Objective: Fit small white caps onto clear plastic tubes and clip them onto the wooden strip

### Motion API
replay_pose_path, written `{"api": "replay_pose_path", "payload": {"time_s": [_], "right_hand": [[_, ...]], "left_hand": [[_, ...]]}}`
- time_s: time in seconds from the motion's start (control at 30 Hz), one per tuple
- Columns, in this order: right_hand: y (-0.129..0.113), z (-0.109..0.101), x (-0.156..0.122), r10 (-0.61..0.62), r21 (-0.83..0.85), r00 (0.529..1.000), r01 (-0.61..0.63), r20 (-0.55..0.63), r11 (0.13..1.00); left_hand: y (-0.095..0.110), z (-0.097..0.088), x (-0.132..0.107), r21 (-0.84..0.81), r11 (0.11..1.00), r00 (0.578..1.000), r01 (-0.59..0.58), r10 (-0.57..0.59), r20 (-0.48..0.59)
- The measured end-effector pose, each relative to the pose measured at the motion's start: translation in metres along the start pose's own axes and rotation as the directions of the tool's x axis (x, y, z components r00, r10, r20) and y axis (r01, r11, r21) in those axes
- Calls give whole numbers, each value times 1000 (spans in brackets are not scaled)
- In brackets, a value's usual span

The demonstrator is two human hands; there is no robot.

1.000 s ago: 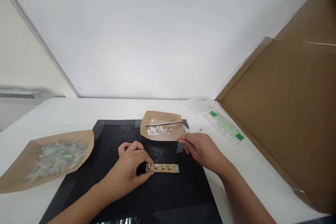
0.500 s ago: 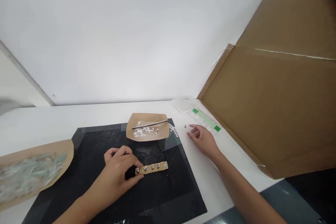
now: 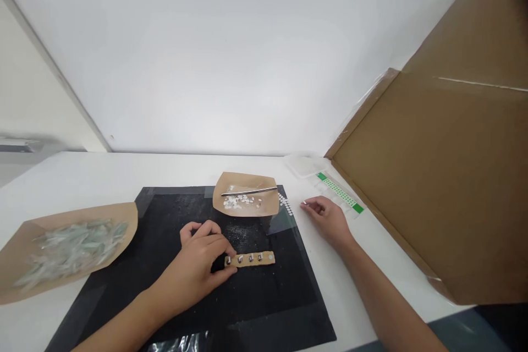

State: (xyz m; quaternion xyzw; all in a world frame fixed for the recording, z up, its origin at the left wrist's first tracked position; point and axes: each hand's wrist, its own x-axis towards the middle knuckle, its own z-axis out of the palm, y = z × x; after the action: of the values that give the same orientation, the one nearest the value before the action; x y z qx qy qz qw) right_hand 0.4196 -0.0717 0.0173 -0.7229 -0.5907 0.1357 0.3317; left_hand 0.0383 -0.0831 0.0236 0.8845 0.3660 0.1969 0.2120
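Observation:
My left hand (image 3: 198, 267) rests on the black mat (image 3: 165, 214) and pinches the left end of a short brown cardboard strip (image 3: 264, 258). The strip lies flat and carries several small metal studs. My right hand (image 3: 328, 219) lies on the white table, right of the mat. Its fingertips are drawn together around a tiny pale piece (image 3: 304, 203) on the table surface.
A brown paper tray (image 3: 247, 206) holds small white bits and metal tweezers (image 3: 249, 192). Another paper tray (image 3: 25, 236) with pale green pieces sits at the left. A green-labelled clear strip (image 3: 340, 192), a clear plastic box (image 3: 305, 165) and a large leaning cardboard sheet (image 3: 445, 176) are at the right.
My right hand left the mat's edge and moved right onto the white table, and its fingers closed around the tiny piece. My left hand stayed on the strip. The camera swung about.

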Motion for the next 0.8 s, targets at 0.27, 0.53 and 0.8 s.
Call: {"api": "replay_pose_path", "payload": {"time_s": [0.27,0.53,0.8], "right_hand": [[-47,17,-72,-428,381,859,310,281,871],[-59,31,-75,-381,315,857,277,347,908],[-58,29,-73,-363,300,828,250,426,921]], "left_hand": [[3,0,0,-19,1000,1000,15,-16,-2],[6,-3,0,-25,999,1000,22,-22,4],[6,-4,0,-22,1000,1000,22,-22,-2]]}}
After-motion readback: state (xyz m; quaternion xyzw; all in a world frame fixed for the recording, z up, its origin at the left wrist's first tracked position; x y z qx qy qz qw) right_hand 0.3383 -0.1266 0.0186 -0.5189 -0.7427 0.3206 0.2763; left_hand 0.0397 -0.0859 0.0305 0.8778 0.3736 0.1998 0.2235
